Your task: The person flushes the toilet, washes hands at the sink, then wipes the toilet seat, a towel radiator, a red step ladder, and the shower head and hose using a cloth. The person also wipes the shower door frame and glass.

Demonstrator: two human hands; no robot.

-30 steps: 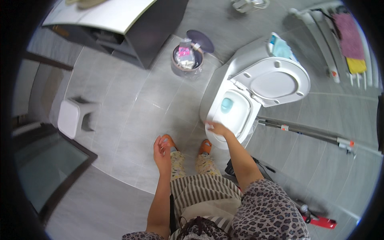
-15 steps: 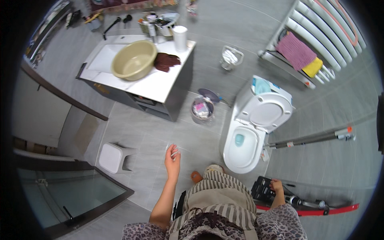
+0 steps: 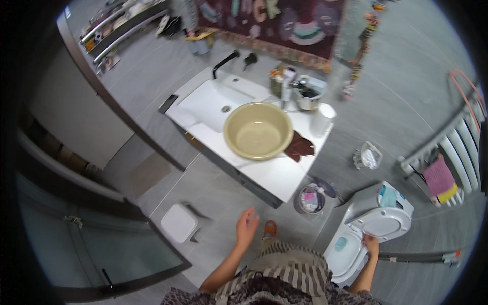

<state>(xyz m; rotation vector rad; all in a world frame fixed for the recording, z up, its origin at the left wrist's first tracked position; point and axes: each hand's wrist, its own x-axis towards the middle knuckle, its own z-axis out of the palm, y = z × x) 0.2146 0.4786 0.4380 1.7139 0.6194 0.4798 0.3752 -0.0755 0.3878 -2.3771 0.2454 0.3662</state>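
Observation:
My left hand (image 3: 247, 226) hangs in the air over the floor, fingers loosely bent and apart, with nothing seen in it. The vanity counter (image 3: 284, 178) lies ahead of it. On that counter a beige plastic basin (image 3: 258, 133) overlaps the front right of the white sink (image 3: 203, 104). Dark brown gloves (image 3: 301, 146) lie against the basin's right side. My right hand (image 3: 372, 245) appears over the edge of the white toilet (image 3: 384, 223), whose lid is raised. Its fingers are partly hidden and small, and I cannot tell whether it touches the toilet.
A lidded bin (image 3: 311, 199) with rubbish stands between counter and toilet. Left of me is a white stool (image 3: 179, 223), near a glass door (image 3: 101, 244). A white cylindrical container (image 3: 323, 120) stands at the counter's right end. A towel rack (image 3: 460, 147) hangs on the right wall.
My view has swung left and closer to the counter, so basin and sink appear nearer. My right hand, earlier by the black-and-red floor tools, now appears over the toilet. The left stays loosely bent.

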